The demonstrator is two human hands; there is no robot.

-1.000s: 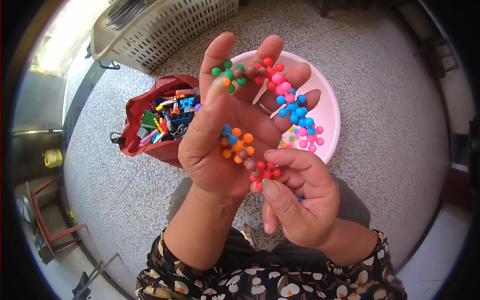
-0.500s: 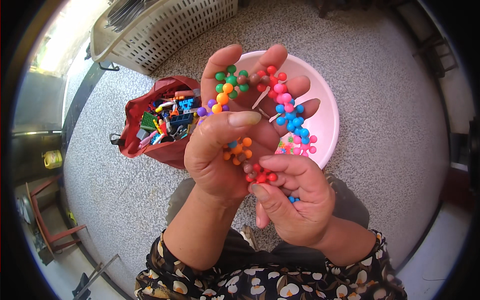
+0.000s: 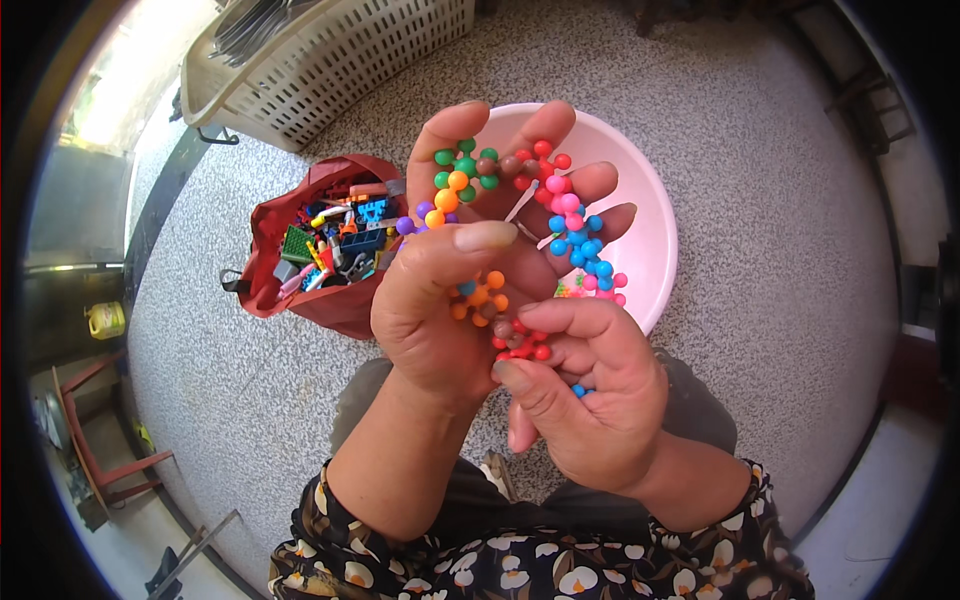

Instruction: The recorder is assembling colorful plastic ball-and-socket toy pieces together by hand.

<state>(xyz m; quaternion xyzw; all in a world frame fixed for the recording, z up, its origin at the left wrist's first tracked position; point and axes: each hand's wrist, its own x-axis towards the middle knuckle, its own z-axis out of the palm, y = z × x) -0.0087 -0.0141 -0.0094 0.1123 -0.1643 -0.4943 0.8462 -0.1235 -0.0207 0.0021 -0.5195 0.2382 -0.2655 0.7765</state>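
Where the speckled floor (image 3: 780,250) extends, the pink basin (image 3: 650,205) stands beyond the hands, with the red bag (image 3: 345,307) of toys to its left. The left hand (image 3: 500,258) is raised, palm visible, fingers spread and unclenched, thumb angled across. The right hand (image 3: 600,405) is half curled beside the left palm's heel. The ball chain (image 3: 577,238) loops across the left fingers; right thumb and index finger pinch its red piece (image 3: 518,346).

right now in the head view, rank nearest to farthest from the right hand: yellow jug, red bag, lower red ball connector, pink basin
1. Lower red ball connector, at the right hand
2. Pink basin, beyond it
3. Red bag, left
4. Yellow jug, far left
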